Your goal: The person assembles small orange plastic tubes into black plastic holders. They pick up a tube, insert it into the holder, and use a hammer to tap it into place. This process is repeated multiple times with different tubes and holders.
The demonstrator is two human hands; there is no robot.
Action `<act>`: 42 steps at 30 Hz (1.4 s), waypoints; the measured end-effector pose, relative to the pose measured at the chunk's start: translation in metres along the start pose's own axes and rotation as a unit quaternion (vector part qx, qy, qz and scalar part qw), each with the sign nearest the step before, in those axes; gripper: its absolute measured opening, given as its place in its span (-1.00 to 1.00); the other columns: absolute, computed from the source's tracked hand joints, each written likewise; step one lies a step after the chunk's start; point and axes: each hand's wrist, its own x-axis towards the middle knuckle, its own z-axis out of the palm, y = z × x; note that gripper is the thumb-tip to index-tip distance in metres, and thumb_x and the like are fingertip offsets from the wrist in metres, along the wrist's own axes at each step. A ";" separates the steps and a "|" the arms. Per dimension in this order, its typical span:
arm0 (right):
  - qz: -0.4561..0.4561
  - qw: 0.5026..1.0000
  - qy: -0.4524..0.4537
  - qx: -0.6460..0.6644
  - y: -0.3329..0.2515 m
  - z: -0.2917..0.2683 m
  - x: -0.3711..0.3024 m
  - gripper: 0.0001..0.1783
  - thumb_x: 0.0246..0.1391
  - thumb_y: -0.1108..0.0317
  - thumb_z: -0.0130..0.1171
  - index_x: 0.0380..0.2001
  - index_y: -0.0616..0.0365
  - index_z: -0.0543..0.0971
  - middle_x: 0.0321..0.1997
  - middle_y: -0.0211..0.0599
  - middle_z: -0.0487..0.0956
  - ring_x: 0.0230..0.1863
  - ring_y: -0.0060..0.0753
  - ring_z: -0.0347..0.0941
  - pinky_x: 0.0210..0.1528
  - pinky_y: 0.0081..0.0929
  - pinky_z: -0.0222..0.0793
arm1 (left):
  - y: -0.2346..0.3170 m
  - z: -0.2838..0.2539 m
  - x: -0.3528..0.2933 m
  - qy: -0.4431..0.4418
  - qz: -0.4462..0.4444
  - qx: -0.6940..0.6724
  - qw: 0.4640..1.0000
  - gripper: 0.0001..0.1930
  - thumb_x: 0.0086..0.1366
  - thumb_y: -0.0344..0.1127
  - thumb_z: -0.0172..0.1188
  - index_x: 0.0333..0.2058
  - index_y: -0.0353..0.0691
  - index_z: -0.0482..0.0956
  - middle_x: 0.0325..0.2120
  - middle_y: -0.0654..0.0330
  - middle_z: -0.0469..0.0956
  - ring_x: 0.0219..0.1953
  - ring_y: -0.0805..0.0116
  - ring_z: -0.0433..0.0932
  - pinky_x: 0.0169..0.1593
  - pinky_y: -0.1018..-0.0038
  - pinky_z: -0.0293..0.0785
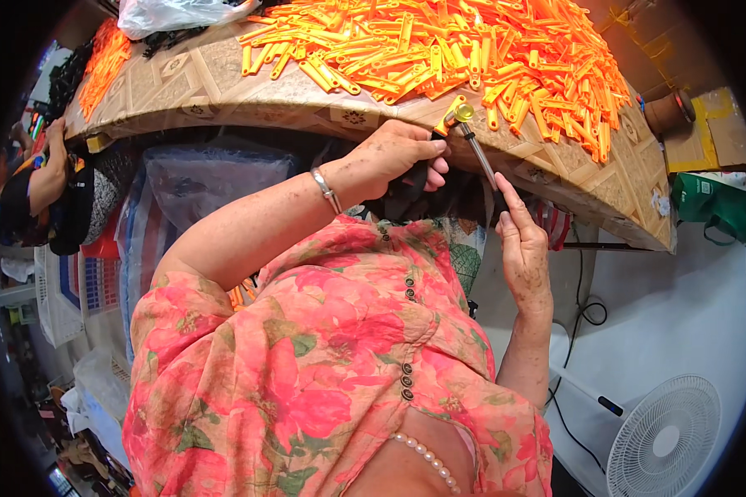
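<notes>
My left hand [410,155] is closed near the table's front edge, its thumb and fingers gripping a dark strap-like piece that hangs below them. At the fingertips a small orange-yellow plastic piece [452,114] sticks up, with a round shiny yellowish part [465,112] beside it. My right hand [522,244] is closed on a slim metal rod tool [477,149], its index finger stretched along the dark lower end. The rod's upper tip meets the round part or lies just under it; I cannot tell which.
A large heap of orange plastic strips [439,50] covers the patterned table [215,79]. A clear plastic bag [178,15] lies at the far left. On the right are a brown spool [670,111], a green bag [713,203] and a white fan [665,439]. Another person's arm [51,170] shows at left.
</notes>
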 end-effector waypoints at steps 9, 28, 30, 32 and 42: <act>-0.011 0.998 0.019 0.063 0.002 0.005 -0.004 -0.47 0.27 0.52 -0.09 0.28 -0.10 0.39 -0.41 -0.36 0.52 -0.52 -0.66 0.18 -0.42 -0.62 0.25 | 0.016 0.001 -0.013 0.030 -0.032 0.038 0.998 -0.78 0.38 -0.26 0.04 -0.30 -0.29 0.57 -0.58 0.31 0.56 -0.55 0.46 0.57 -0.46 0.58 0.43; -0.028 0.999 0.024 0.027 0.004 0.015 0.008 -0.50 0.28 0.48 -0.09 0.27 -0.09 0.41 -0.62 -0.38 0.26 -0.59 -0.63 0.10 -0.48 -0.61 0.19 | 0.022 0.001 -0.005 0.049 -0.050 0.050 0.996 -0.77 0.39 -0.28 0.01 -0.32 -0.30 0.56 -0.58 0.27 0.55 -0.55 0.42 0.57 -0.46 0.53 0.46; -0.023 0.999 0.026 0.020 0.003 0.014 0.008 -0.50 0.27 0.48 -0.08 0.27 -0.09 0.41 -0.59 -0.34 0.35 -0.58 -0.62 0.15 -0.46 -0.58 0.22 | 0.022 0.002 -0.005 0.049 -0.049 0.048 0.996 -0.77 0.39 -0.28 0.01 -0.32 -0.31 0.56 -0.59 0.27 0.55 -0.55 0.42 0.57 -0.46 0.53 0.47; -0.021 0.998 0.037 0.050 0.004 0.014 0.006 -0.50 0.27 0.48 -0.07 0.27 -0.08 0.40 -0.57 -0.31 0.41 -0.57 -0.61 0.18 -0.44 -0.56 0.25 | 0.024 0.003 -0.004 0.049 -0.047 0.043 0.997 -0.77 0.39 -0.29 0.00 -0.32 -0.31 0.55 -0.59 0.27 0.55 -0.55 0.41 0.57 -0.45 0.53 0.48; -0.002 0.998 0.019 0.063 0.001 0.014 -0.003 -0.49 0.27 0.50 -0.10 0.28 -0.05 0.39 -0.39 -0.28 0.57 -0.50 -0.61 0.27 -0.36 -0.56 0.34 | 0.022 0.002 -0.004 0.051 -0.052 0.041 0.997 -0.78 0.39 -0.31 -0.01 -0.33 -0.32 0.54 -0.57 0.24 0.55 -0.52 0.38 0.58 -0.41 0.47 0.54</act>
